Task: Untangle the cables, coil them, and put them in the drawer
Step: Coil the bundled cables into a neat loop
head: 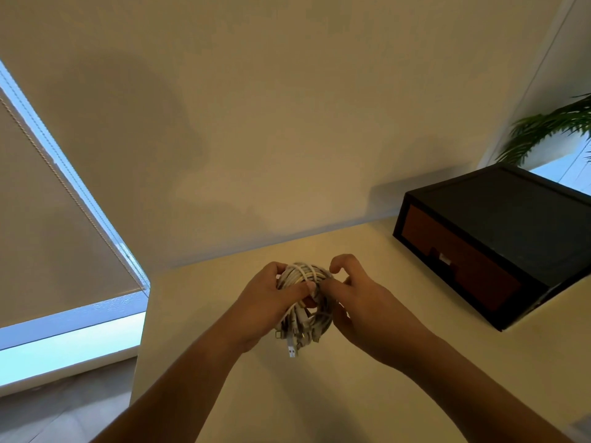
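A coiled bundle of white cables (303,276) is held above the cream table (351,378), with one strand wound across its top. My left hand (265,305) grips the bundle's left side, thumb lying over the coil. My right hand (361,302) holds the right side, its fingers curled and pinching at the wrap near the middle. Several plug ends, one a USB plug (291,350), hang from the bundle's underside. The black drawer box (511,219) with a brown drawer front (454,257) stands at the right, its drawer closed.
The table's left edge drops off to the floor (64,410) beside a window with a roller blind (48,203). A plain wall (287,123) rises behind the table. Green plant leaves (550,126) show behind the drawer box.
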{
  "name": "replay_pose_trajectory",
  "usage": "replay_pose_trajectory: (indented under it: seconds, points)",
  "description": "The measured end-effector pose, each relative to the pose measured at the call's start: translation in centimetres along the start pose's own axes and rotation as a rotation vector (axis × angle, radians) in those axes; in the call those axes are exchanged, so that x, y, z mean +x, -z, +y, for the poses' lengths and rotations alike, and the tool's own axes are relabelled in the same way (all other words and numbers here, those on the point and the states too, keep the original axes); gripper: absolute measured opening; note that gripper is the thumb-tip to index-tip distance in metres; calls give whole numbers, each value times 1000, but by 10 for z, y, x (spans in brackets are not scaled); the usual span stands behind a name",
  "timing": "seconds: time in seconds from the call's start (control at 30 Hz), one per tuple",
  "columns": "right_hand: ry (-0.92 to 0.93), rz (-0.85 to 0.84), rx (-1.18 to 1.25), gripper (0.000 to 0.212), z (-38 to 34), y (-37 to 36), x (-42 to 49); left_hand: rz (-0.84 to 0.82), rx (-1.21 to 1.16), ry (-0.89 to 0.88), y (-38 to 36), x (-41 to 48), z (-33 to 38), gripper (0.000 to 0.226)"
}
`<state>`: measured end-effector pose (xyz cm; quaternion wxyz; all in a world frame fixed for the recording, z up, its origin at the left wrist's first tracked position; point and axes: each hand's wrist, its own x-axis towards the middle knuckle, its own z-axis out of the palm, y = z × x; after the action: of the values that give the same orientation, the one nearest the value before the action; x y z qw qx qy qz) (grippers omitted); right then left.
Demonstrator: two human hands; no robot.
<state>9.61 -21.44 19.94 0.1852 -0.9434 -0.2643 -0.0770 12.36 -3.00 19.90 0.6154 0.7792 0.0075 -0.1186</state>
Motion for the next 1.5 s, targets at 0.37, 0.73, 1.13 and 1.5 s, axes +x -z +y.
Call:
replay_pose_trajectory:
  seconds: [0.37,0.73,1.13,1.5]
  points:
    - [-41,-58,133,20,0,-4,-1,-70,44,17,3,-2,-2,53]
    - [-189,7,348,8,10,-15,3,53,111,-66,-6,-4,-2,39]
    - [-291,55,692,9,-3,-5,4,34,38,-66,-6,-7,3,42]
    - [-74,113,369,16,8,-11,0,-216,-72,184,8,-9,10,32]
